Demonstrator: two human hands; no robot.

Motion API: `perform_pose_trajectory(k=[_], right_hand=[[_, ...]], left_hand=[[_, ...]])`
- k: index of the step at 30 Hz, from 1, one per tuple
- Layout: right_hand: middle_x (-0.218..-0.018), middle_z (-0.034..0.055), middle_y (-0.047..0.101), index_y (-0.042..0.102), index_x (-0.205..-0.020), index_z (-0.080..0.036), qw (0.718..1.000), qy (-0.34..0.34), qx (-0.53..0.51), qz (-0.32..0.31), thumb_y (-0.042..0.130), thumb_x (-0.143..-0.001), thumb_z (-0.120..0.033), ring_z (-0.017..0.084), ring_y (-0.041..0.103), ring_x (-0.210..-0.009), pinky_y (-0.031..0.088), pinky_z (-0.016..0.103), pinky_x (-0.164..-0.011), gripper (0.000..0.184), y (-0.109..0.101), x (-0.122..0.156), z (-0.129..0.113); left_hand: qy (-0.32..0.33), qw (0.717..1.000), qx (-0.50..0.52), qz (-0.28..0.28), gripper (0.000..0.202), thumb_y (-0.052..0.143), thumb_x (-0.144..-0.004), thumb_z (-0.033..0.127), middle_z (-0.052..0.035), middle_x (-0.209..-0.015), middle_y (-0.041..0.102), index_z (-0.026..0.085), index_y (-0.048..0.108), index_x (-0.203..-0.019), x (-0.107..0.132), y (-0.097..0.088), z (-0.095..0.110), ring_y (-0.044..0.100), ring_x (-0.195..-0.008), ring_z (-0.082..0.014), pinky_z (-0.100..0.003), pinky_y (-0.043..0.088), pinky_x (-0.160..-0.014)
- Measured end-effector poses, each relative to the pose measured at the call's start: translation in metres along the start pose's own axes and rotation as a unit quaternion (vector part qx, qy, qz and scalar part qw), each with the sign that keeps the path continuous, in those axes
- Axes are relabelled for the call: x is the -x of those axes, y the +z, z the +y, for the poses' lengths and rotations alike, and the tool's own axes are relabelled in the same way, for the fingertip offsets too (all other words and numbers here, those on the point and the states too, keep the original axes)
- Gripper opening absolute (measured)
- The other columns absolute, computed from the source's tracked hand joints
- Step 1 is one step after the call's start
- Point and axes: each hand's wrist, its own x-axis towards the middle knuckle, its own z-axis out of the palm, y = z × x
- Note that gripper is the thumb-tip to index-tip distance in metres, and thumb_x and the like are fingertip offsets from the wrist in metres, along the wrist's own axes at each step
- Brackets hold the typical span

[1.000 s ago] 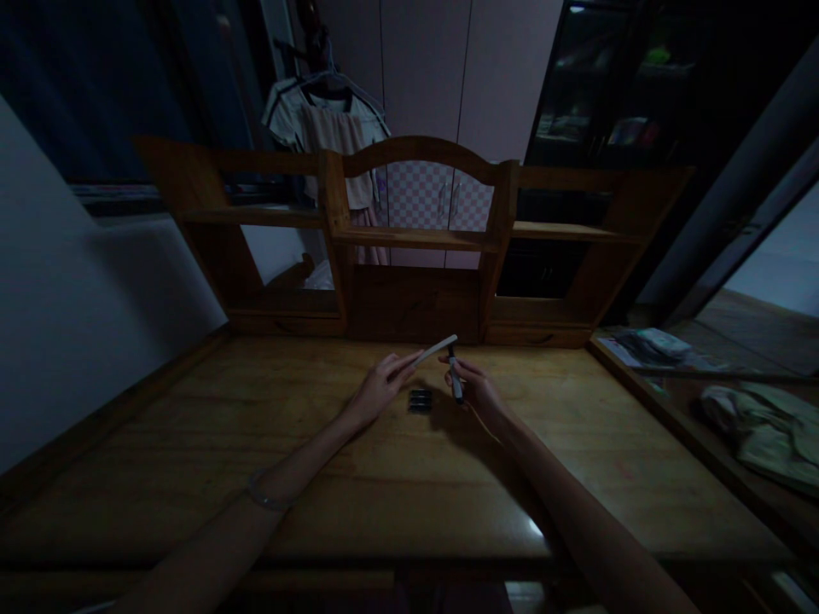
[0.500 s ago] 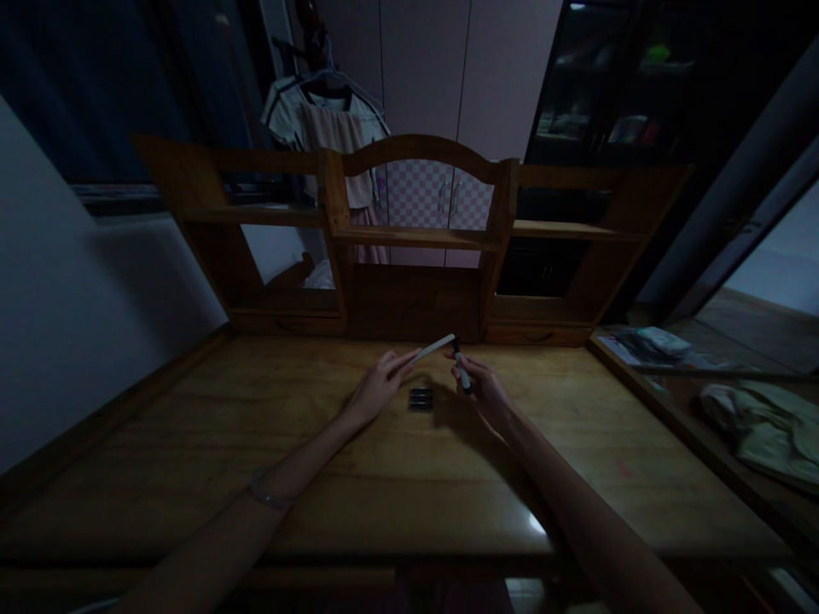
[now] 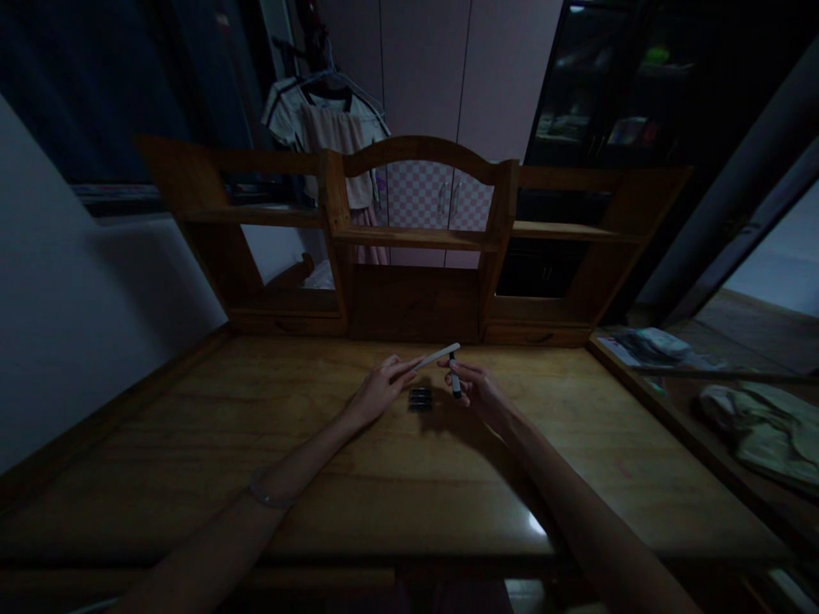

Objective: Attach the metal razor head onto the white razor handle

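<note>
My left hand (image 3: 379,392) is closed on a thin white flat piece (image 3: 438,355), seen nearly edge-on; its exact kind cannot be made out. The piece slants up to the right, over the desk. Between the fingers of my right hand (image 3: 483,392) is a marker-like pen (image 3: 455,379), pale with dark ends, held roughly upright. Its dark upper end is at or just under the far end of the white piece; whether they touch is unclear. Below and between both hands, several short dark sticks (image 3: 421,399) lie side by side on the wooden desk (image 3: 358,486).
A wooden shelf unit (image 3: 409,237) with small drawers runs along the desk's back. At the right, beyond the raised edge, lie pale folded cloth (image 3: 774,426) and a plastic-wrapped bundle (image 3: 662,341). A white wall (image 3: 95,324) borders the left. The room is dim.
The pen in my right hand has turned more upright and shifted slightly left. The white piece's far end has dipped a little and moved slightly right. The dark sticks have stayed put.
</note>
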Motion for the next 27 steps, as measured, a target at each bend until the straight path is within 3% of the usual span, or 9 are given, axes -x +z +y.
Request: perform_pose_trajectory(k=[7, 13, 17, 21, 27], right_hand=[[-0.068, -0.0011, 0.057, 0.069, -0.097, -0.013, 0.998, -0.001, -0.064, 0.006, 0.065, -0.081, -0.025, 0.001, 0.034, -0.040, 0.029, 0.015, -0.035, 0.021, 0.001, 0.001, -0.006], [-0.070, -0.0018, 0.057, 0.066, -0.103, -0.011, 0.987, 0.002, -0.161, 0.017, 0.062, -0.083, -0.022, 0.002, 0.031, -0.041, 0.032, 0.014, -0.035, 0.023, -0.005, 0.002, -0.011], [-0.070, -0.0015, 0.057, 0.065, -0.104, -0.012, 0.986, 0.010, -0.166, 0.003, 0.060, -0.084, -0.021, 0.002, 0.031, -0.041, 0.031, 0.015, -0.035, 0.023, -0.004, 0.003, -0.013], [-0.066, -0.0021, 0.054, 0.065, -0.105, -0.011, 0.989, 0.008, -0.145, -0.028, 0.058, -0.083, -0.022, 0.002, 0.030, -0.039, 0.029, 0.016, -0.035, 0.025, -0.002, 0.004, -0.014], [-0.060, -0.0031, 0.051, 0.065, -0.105, -0.011, 0.992, 0.025, -0.125, -0.027, 0.057, -0.082, -0.024, 0.003, 0.028, -0.038, 0.026, 0.018, -0.034, 0.028, -0.004, 0.002, -0.008]], left_hand=[[-0.016, 0.999, -0.037, 0.017, 0.037, 0.044, -0.094, 0.033, -0.0029, -0.090, 0.053, 0.031, 0.053, -0.130, 0.000, -0.003, 0.007, 0.053, -0.081, -0.0141, -0.024, 0.042, -0.075], [-0.078, 0.994, -0.060, 0.057, 0.037, 0.044, -0.094, 0.033, -0.0039, -0.090, 0.055, 0.029, 0.056, -0.128, -0.001, -0.011, -0.004, 0.056, -0.082, -0.0155, -0.024, 0.043, -0.076], [-0.032, 0.997, 0.018, 0.063, 0.040, 0.042, -0.095, 0.037, -0.0038, -0.094, 0.055, 0.026, 0.051, -0.133, -0.003, -0.015, -0.001, 0.054, -0.086, -0.0148, -0.025, 0.043, -0.082], [0.016, 0.999, 0.038, 0.019, 0.040, 0.045, -0.094, 0.036, -0.0026, -0.090, 0.052, 0.028, 0.050, -0.133, -0.002, -0.010, 0.008, 0.052, -0.083, -0.0133, -0.024, 0.042, -0.079], [-0.049, 0.997, 0.003, 0.066, 0.038, 0.044, -0.094, 0.037, -0.0034, -0.093, 0.054, 0.029, 0.054, -0.130, -0.003, -0.007, -0.003, 0.055, -0.086, -0.0149, -0.026, 0.043, -0.083]])
